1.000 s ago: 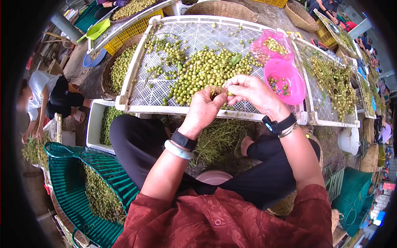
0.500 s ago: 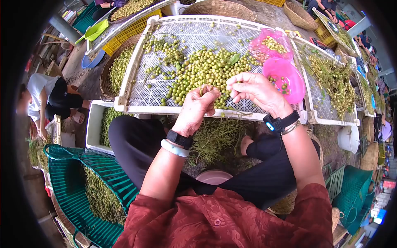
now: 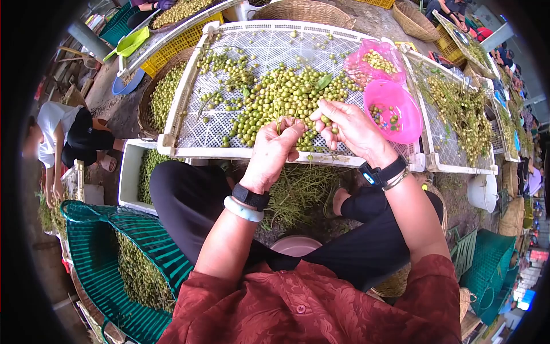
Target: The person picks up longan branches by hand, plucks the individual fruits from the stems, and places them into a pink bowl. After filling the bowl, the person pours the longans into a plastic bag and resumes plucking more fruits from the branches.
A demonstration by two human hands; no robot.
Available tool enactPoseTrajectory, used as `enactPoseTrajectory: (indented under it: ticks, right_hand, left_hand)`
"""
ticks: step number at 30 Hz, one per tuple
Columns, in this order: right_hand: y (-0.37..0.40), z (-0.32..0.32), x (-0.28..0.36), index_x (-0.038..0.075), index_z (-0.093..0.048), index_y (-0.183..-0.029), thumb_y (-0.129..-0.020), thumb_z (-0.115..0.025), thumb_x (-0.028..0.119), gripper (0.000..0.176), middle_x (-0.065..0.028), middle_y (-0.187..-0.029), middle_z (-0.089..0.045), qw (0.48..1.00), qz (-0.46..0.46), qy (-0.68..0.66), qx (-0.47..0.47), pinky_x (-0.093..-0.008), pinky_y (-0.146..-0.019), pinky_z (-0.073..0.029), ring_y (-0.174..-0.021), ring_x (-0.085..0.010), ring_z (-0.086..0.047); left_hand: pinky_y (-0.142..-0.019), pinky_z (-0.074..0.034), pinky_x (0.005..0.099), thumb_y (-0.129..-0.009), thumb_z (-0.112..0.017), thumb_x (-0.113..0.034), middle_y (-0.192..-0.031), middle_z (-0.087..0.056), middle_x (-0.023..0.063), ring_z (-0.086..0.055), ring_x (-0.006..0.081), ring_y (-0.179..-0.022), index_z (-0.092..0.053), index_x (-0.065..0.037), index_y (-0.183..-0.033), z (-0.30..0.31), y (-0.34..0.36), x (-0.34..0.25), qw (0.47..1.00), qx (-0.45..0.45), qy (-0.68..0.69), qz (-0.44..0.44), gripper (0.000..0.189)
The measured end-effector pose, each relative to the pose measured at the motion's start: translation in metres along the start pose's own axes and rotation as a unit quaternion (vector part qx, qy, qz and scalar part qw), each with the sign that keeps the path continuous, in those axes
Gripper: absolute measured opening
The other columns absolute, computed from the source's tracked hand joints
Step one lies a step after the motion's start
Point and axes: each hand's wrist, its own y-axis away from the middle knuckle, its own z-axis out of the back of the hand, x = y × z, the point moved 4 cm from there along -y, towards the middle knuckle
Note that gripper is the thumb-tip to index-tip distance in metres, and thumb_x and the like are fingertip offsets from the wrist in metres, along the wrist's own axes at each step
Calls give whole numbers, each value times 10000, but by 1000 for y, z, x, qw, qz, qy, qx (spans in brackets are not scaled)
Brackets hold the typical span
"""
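Small round green fruits [image 3: 295, 89] are heaped on a white perforated tray [image 3: 252, 153]. Over the tray's near side, my left hand [image 3: 276, 143] pinches a thin green stem [image 3: 278, 106]. Close to its right, my right hand [image 3: 346, 129] has its fingers curled round a green fruit [image 3: 325, 119]. A gap separates the two hands. Just beyond my right hand stands a pink bowl [image 3: 408, 117] with a few fruits in it, beside a pink plastic bag [image 3: 366, 54] holding paler fruits.
A green basket [image 3: 86, 252] of fruits lies at the lower left, near a white bin [image 3: 129, 172]. Bare stems [image 3: 298, 195] lie below the tray. Another tray [image 3: 452, 168] of stemmed fruits adjoins on the right. A person [image 3: 60, 126] bends at the far left.
My right hand has shifted slightly left and down, and a fruit now shows between its fingers. My left hand has barely moved. The person at the far left has moved their hands.
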Motion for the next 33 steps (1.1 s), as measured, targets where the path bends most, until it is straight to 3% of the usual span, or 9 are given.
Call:
enactPoseTrajectory:
  ticks: [11,14,19,21,22,25,27,30,33]
  right_hand:
    - [1,-2,2,11,-578,-889,-878,-575,80,70,-14,-691,-541,997,23,72,17,-184,-430,-402,-523,-52,-485]
    - [-2,18,9,19,-569,-919,-895,-548,73,63,4,-691,-520,999,49,-19,13,-172,-424,-362,-544,-40,-459]
    - [1,94,40,-5,-596,-959,-888,-590,128,151,-20,-725,-568,966,146,53,-206,-170,-465,-416,-536,-61,-504]
    - [5,134,42,-9,-617,-925,-885,-614,191,204,-47,-842,-610,937,120,121,-303,-208,-585,-483,-677,-87,-586]
    - [7,142,48,-5,-622,-917,-884,-617,199,207,-41,-860,-610,889,186,253,-333,-218,-614,-486,-714,-92,-591]
    - [10,124,62,10,-637,-894,-879,-615,212,203,-30,-951,-623,662,334,551,-383,-254,-711,-474,-826,-127,-597]
    - [15,88,62,22,-638,-904,-871,-611,207,189,-59,-975,-638,777,294,478,-283,-259,-679,-472,-789,-144,-602]
    - [24,20,36,42,-639,-910,-839,-619,166,144,-86,-903,-658,940,131,306,-72,-278,-618,-468,-688,-162,-599]
    - [19,-13,18,46,-642,-903,-813,-634,128,122,-64,-742,-616,899,175,400,-31,-275,-584,-465,-627,-138,-582]
  left_hand:
    - [-460,-291,186,-883,-574,-192,-617,-381,-90,-311,12,-507,-571,-87,-845,-1,-7,7,997,57,0,51,112]
    - [-462,-291,196,-883,-568,-175,-615,-364,-90,-299,21,-505,-561,-86,-845,-4,-11,13,992,73,74,77,97]
    - [-529,-341,224,-906,-554,-141,-677,-444,-44,-391,70,-579,-557,-56,-883,-10,-24,20,957,128,242,93,88]
    - [-538,-357,239,-917,-533,-145,-702,-484,-12,-422,99,-612,-557,-48,-894,-14,-26,20,954,87,270,98,103]
    - [-542,-365,247,-922,-523,-148,-714,-503,3,-437,114,-628,-558,-44,-899,-14,-27,20,951,66,284,100,111]
    - [-695,-498,331,-934,-483,-157,-868,-611,83,-572,205,-814,-561,-28,-922,-11,-28,19,952,11,288,99,151]
    - [-861,-506,422,-936,-470,-161,-1045,-632,141,-595,268,-994,-567,-27,-935,-7,-30,22,949,-16,300,93,166]
    - [-899,-478,448,-939,-462,-170,-1132,-608,170,-572,274,-1062,-573,-27,-941,-4,-29,20,938,0,339,66,181]
    - [-930,-447,467,-942,-451,-176,-1182,-584,180,-543,276,-1115,-583,-23,-955,-1,-30,18,916,44,397,40,203]
